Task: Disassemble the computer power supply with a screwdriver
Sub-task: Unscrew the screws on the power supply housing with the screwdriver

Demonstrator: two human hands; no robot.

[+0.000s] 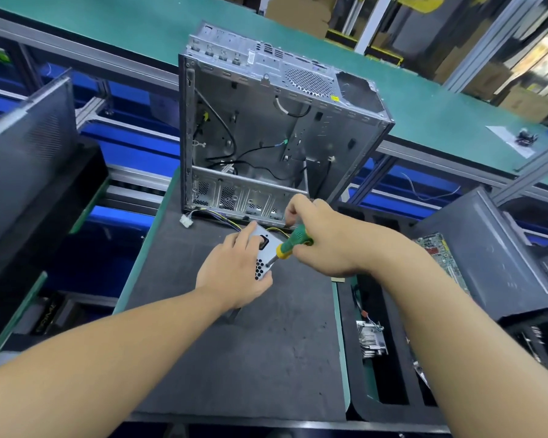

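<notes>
At the centre of the frame the power supply [267, 251] sits on the dark desk [234, 358], just in front of the open case [266, 121]. The left hand [234, 270] grips it, fingers wrapped over its top and thumb under its near corner. The right hand [323, 238] is clamped round the green screwdriver [293, 241], whose tip meets the supply's vented face. A white connector [184, 221] lies left of the case.
</notes>
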